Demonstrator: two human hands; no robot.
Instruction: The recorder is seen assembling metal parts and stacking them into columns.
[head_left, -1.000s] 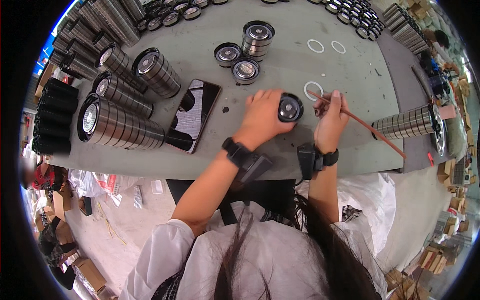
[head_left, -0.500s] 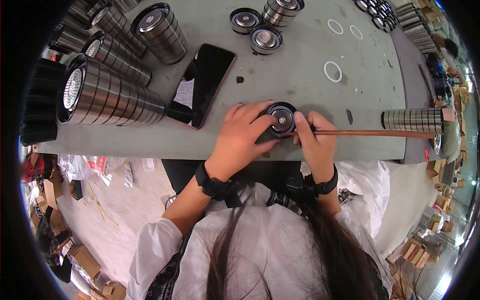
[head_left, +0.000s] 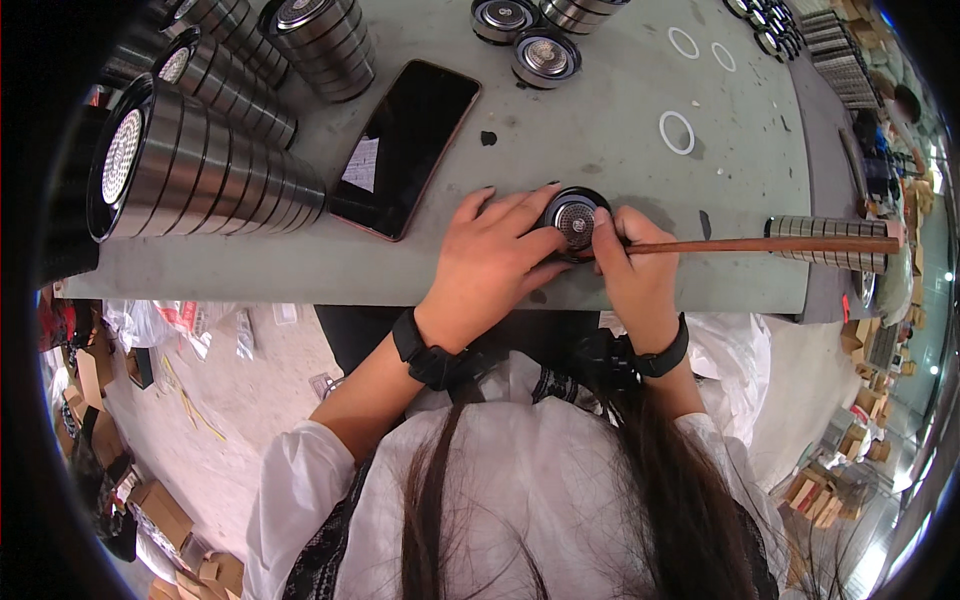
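Near the table's front edge, a round black-and-steel lid [head_left: 577, 219] with a perforated metal centre lies between my hands, tilted slightly. My left hand [head_left: 492, 250] is closed around its left side, fingers over the far rim and thumb at the near side. My right hand [head_left: 642, 272] pinches a slender reddish-brown wooden stick [head_left: 740, 246], like a chopstick, thumb on the lid's right rim. The stick's thin end meets the lid's near rim, partly hidden by my thumb; its thick end points right.
Left of my hands lies a black phone [head_left: 415, 150], beside tall stacks of steel lids [head_left: 215, 180]. Several similar lids [head_left: 546, 58] stand at the far middle. White rings [head_left: 662, 132] lie at the far right. Another steel stack [head_left: 830, 230] lies on its side near the right edge.
The whole view has shifted a little. The stick's thick end has swung slightly away from me, and my right thumb reaches further over the lid. Both hands keep their hold.
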